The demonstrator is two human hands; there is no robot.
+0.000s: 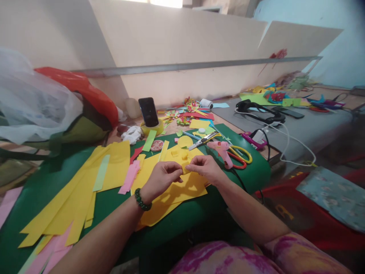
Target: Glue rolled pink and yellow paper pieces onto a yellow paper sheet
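Smooth green tabletop (111,203), flat yellow sheet (182,196), small pinched paper (186,169)

I count one left hand (164,178), one right hand (205,169), one held piece (186,168), one bracelet (140,201), one glue gun (222,150), one cutter (203,140) and one tape roll (153,130). Yellow strips (67,196) are several; their exact number I cannot tell.

A green beaded bracelet (139,199) accompanies pink-and-yellow clothing (222,259).

Nearer the body than the fingers (194,166), flat yellow paper (159,209) leaves open room above. Beyond them lies a utility knife (203,140); to their right, a glue gun (220,147) and scissors (250,155) block passage.
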